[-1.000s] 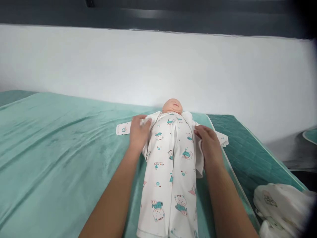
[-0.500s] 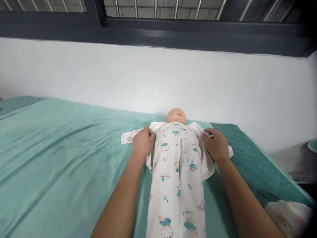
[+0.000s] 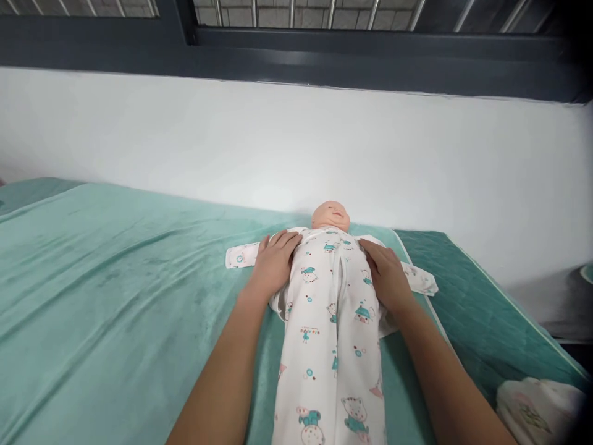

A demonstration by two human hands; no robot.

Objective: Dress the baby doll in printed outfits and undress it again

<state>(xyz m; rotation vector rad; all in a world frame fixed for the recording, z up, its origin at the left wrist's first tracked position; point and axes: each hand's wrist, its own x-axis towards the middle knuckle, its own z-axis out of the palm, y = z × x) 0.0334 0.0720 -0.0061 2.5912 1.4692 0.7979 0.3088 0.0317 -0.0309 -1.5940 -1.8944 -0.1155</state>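
Observation:
A baby doll (image 3: 330,215) lies on its back, head toward the wall, under a white printed baby garment (image 3: 319,309) that covers its body and runs down to the bottom of the view. My left hand (image 3: 274,262) rests on the garment at the doll's shoulder, fingers stretched out. On the other side, my right hand (image 3: 384,272) lies flat on the garment near the chest, its fingers extended. A sleeve (image 3: 241,256) sticks out to the left of my left hand. Another sleeve (image 3: 420,279) reaches out to the right beyond my right hand.
The doll lies on a light green sheet (image 3: 115,296) over a darker green quilted mat (image 3: 467,290). A white printed cloth bundle (image 3: 537,408) sits at the lower right. Behind stand a white wall (image 3: 278,142) and a dark window frame (image 3: 347,62) with bars.
Both hands have let go of the garment's edges. They have moved inward and flattened onto it at the shoulders and chest. More of the right sleeve now shows.

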